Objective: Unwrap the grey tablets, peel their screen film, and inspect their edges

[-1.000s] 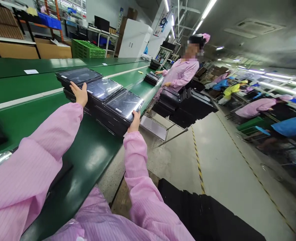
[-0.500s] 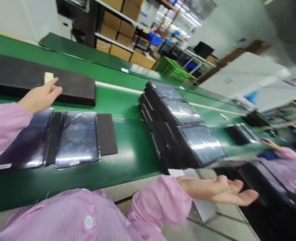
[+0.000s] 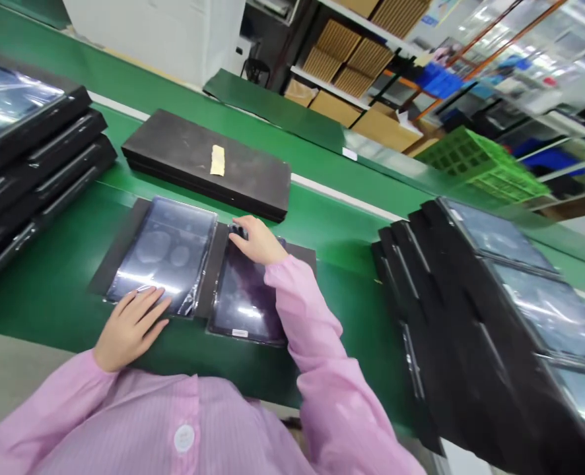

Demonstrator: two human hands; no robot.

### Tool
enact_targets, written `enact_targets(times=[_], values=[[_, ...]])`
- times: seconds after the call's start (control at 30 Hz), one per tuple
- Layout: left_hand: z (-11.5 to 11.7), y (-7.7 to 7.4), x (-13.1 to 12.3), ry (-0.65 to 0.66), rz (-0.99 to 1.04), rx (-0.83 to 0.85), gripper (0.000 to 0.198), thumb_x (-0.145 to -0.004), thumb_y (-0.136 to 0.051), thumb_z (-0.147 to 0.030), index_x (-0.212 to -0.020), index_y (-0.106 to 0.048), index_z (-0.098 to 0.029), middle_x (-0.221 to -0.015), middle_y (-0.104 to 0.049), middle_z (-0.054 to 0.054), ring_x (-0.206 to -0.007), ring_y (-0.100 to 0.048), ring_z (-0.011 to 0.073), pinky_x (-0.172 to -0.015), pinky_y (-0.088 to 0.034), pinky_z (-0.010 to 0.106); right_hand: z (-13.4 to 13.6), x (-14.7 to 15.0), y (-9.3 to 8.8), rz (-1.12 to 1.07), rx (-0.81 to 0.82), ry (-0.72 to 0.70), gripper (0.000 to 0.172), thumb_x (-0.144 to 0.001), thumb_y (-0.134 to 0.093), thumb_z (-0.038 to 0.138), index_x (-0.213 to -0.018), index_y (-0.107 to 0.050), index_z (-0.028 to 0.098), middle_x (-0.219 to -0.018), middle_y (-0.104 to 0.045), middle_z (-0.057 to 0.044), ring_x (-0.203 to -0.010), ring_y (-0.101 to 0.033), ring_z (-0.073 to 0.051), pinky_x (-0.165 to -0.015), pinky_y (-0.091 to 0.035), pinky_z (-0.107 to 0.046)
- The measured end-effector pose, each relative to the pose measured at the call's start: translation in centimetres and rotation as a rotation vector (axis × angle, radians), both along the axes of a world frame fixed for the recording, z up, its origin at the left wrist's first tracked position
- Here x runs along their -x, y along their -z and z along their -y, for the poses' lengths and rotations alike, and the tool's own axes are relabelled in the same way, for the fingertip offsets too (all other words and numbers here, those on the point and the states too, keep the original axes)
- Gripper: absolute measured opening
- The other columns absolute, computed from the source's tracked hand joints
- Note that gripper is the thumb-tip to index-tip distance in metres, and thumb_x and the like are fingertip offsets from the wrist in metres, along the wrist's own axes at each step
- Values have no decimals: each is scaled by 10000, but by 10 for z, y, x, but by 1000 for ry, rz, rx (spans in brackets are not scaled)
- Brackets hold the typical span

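Note:
My left hand [image 3: 133, 330] rests with fingers spread on the lower edge of a film-wrapped tablet screen [image 3: 166, 247]. My right hand [image 3: 259, 240] is at the upper left corner of a second, darker tablet screen [image 3: 247, 293], which carries a small white label at its bottom. Thumb and fingers of that hand close around a small dark piece at the corner; I cannot make out what it is. Part of the second screen lies behind my right forearm. Both screens lie side by side on a flat black foam tray [image 3: 204, 290].
Behind the screens lies a long black foam block [image 3: 173, 138] with a yellow sticky note [image 3: 218, 160]. Stacked black trays with screens stand at left [image 3: 39, 155] and right [image 3: 451, 316] on the green bench [image 3: 337, 316]. Farther back are a green crate [image 3: 481, 165] and cardboard boxes [image 3: 339, 109].
My view has swung left. My left hand has come off the foam block onto the left screen. My right hand, empty and stretched out to the right before, is now at the right screen's corner.

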State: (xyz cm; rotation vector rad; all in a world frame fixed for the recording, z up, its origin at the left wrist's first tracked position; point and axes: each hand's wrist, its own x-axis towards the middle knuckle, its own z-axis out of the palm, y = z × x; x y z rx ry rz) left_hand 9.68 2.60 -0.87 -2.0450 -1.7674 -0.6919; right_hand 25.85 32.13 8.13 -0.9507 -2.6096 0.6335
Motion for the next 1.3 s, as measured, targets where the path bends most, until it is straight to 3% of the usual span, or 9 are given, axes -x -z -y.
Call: enact_targets(times=[0.13, 0.3, 0.47, 0.63, 0.73, 0.87, 0.97, 1.13, 1.3], values=[[2, -9, 20, -113, 52, -24, 345, -884, -717, -202, -1214, -626, -159, -1179, -731, 150, -1058, -707, 290, -981, -454, 423, -20, 65, 10, 126, 65, -55, 339, -896, -661, 231, -1195, -697, 76, -1242, -698, -195, -1193, -655, -308, -1077, -476, -426], [5, -25, 54, -134, 131, 75, 402, -888, -718, -405, -1195, -646, -155, -1179, -731, 143, -1061, -700, 297, -907, -458, 407, -14, 88, 26, 160, 117, -87, 372, -953, -590, 316, -1271, -646, 132, -1252, -705, -142, -1139, -677, -285, -1020, -508, -418], [-1, -46, 75, -25, 121, 165, 209, -943, -652, -400, -1080, -695, -247, -1105, -766, 34, -991, -713, 236, -843, -428, 385, -10, 68, 24, 58, 47, -64, 452, -906, -604, 240, -1327, -585, 78, -1359, -626, -183, -1273, -592, -277, -1143, -415, -416], [-9, -62, 87, 168, 47, 265, 182, -989, -588, -335, -1093, -691, -226, -1110, -757, 23, -920, -706, 186, -820, -453, 353, 4, 22, 7, -84, -25, -107, 420, -910, -585, 295, -1295, -618, 130, -1229, -701, -151, -1122, -676, -290, -1013, -530, -470], [-9, -68, 90, 211, 72, 304, 163, -1011, -539, -240, -1079, -684, -209, -1029, -754, 18, -858, -693, 156, -771, -460, 321, 30, -3, 3, -45, 77, -136, 364, -925, -580, 294, -1251, -651, 147, -1140, -732, -132, -1021, -705, -270, -941, -564, -444], [-7, -68, 94, 316, 209, 379, 249, -1021, -445, -104, -1084, -664, -205, -946, -733, 0, -845, -674, 130, -778, -475, 298, 65, -20, 6, -58, 351, -146, 260, -948, -577, 257, -1163, -692, 167, -847, -726, -46, -629, -632, -149, -659, -557, -307], [-4, -64, 96, 373, 297, 406, 306, -983, -445, -4, -1105, -657, -189, -951, -716, 15, -880, -647, 139, -851, -483, 318, 78, -25, 10, -131, 423, -65, 219, -949, -580, 236, -1123, -705, 190, -801, -697, -23, -621, -592, -132, -641, -529, -283], [-2, -62, 90, 283, 362, 385, 253, -949, -512, 5, -1064, -650, -172, -936, -701, 32, -856, -617, 155, -882, -483, 334, 89, -22, 11, -208, 440, 63, 223, -945, -565, 197, -1126, -695, 189, -809, -687, -23, -656, -594, -135, -669, -526, -288], [5, -56, 76, -43, 364, 383, 99, -985, -534, -190, -958, -615, -241, -861, -696, -30, -857, -666, 170, -865, -502, 306, 111, -12, 5, -208, 500, -29, 146, -956, -565, 221, -1028, -691, 207, -810, -695, -26, -686, -623, -146, -696, -533, -310]])
